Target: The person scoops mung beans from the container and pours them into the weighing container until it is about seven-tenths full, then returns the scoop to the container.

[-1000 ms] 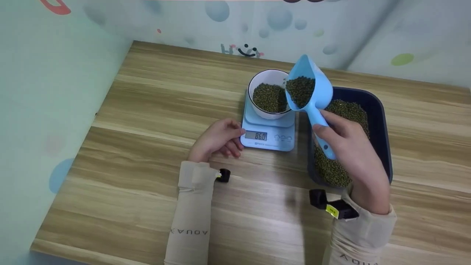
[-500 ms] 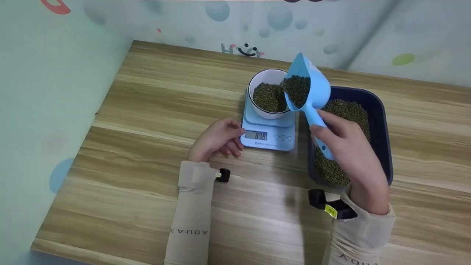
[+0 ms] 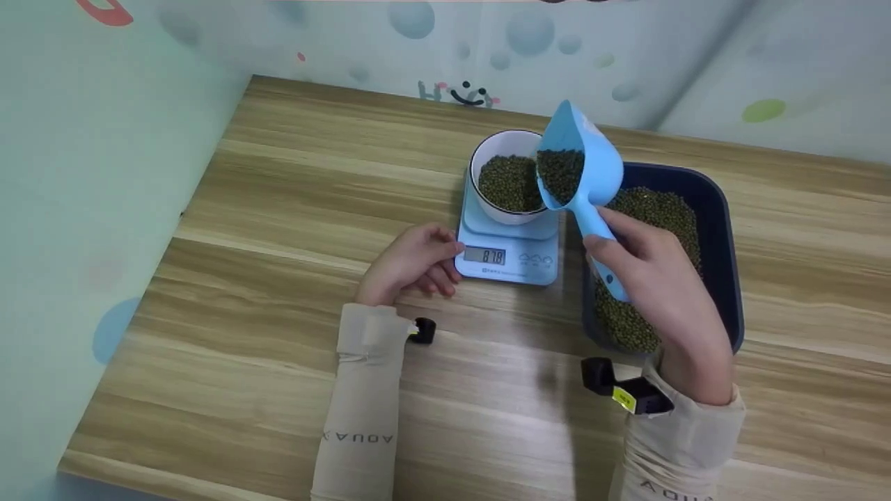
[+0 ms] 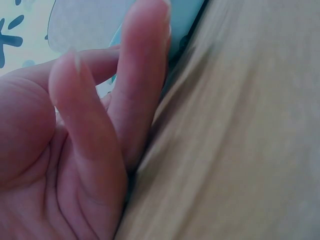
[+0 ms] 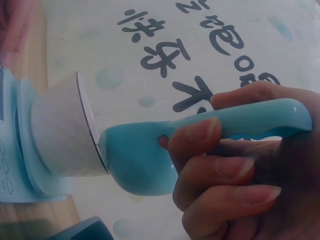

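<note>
A white bowl [image 3: 507,188] with green mung beans in it stands on a light-blue kitchen scale [image 3: 511,268], whose display appears to read 87.8. My right hand [image 3: 661,271] grips the handle of a blue scoop [image 3: 602,170], thumb along the handle. The scoop is tilted, its mouth over the bowl's right rim, with mung beans [image 3: 560,174] inside. In the right wrist view the scoop [image 5: 142,155] meets or nearly meets the bowl's rim [image 5: 90,120]. At the scale's left edge, my left hand [image 3: 418,261] holds on by thumb and fingers; its exact contact is partly hidden.
A dark-blue bin [image 3: 720,229] of mung beans stands right of the scale, under my right hand. Behind the wooden table [image 3: 292,209] rises a patterned wall [image 3: 348,42]; another wall [image 3: 104,209] borders the left side.
The scoop has shifted slightly left and tipped further over the bowl. Beans slid from it, and the display rose from about 86.0 to 87.8. My left hand has stayed put.
</note>
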`<state>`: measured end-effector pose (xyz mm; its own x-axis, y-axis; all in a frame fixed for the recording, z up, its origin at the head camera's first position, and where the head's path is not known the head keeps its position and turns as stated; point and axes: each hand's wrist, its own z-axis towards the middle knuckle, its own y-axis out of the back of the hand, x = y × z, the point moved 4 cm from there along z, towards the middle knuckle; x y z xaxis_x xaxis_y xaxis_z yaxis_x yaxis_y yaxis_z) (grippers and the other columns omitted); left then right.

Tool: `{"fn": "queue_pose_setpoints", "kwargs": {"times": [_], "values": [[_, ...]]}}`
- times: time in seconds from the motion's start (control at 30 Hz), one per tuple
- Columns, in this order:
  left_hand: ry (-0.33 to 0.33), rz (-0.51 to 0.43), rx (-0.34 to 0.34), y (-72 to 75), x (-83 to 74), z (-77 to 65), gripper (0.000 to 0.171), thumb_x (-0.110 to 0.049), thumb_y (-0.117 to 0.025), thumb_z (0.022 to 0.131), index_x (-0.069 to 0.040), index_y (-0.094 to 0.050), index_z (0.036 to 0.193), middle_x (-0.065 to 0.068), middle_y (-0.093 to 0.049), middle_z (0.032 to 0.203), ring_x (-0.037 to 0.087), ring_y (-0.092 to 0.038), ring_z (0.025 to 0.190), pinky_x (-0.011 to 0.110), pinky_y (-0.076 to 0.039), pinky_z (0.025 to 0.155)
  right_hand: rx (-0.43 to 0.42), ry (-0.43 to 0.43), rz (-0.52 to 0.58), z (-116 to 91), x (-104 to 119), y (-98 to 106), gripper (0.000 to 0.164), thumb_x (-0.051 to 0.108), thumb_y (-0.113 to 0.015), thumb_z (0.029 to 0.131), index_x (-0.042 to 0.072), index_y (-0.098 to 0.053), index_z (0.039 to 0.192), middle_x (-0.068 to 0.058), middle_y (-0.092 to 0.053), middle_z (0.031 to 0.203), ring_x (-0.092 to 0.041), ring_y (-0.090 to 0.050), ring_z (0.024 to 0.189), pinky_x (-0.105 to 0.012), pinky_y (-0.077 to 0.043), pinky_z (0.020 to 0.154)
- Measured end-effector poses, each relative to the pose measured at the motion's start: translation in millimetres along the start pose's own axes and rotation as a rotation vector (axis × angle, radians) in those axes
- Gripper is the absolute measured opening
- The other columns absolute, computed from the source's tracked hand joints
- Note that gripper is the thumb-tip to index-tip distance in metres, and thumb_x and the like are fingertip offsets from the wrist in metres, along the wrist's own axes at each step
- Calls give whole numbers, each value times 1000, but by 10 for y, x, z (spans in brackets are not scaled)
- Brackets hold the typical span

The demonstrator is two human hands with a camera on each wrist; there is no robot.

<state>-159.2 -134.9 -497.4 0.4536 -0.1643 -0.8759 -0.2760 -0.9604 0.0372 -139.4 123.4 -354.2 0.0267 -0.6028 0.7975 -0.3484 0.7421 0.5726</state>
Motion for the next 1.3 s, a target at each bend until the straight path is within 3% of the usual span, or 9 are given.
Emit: {"fn": "queue_pose_setpoints", "kwargs": {"times": [0.57, 0.83, 1.3], "values": [[18, -25, -6, -5, 18, 6, 25, -27, -56, 92, -8, -50, 108, 16, -66, 79, 24, -66, 58, 26, -46, 42, -8, 7, 12, 4, 0, -22, 39, 40, -48, 94, 29, -49, 131, -7, -58, 94, -17, -51, 75, -27, -44, 60], [38, -14, 9, -25, -110, -99, 23, -24, -53, 94, -6, -50, 108, 17, -66, 82, 23, -66, 59, 28, -47, 44, -15, 27, -6, 4, 2, -12, 38, 40, -47, 94, 28, -51, 130, -7, -58, 94, -18, -51, 76, -27, -44, 61], [-13, -23, -4, -9, 13, 14, 23, -26, -55, 93, -7, -51, 106, 16, -66, 78, 24, -66, 57, 26, -46, 40, -9, 13, 6, 12, 1, -19, 38, 40, -47, 94, 29, -50, 130, -8, -59, 93, -17, -52, 76, -28, -44, 61]]}}
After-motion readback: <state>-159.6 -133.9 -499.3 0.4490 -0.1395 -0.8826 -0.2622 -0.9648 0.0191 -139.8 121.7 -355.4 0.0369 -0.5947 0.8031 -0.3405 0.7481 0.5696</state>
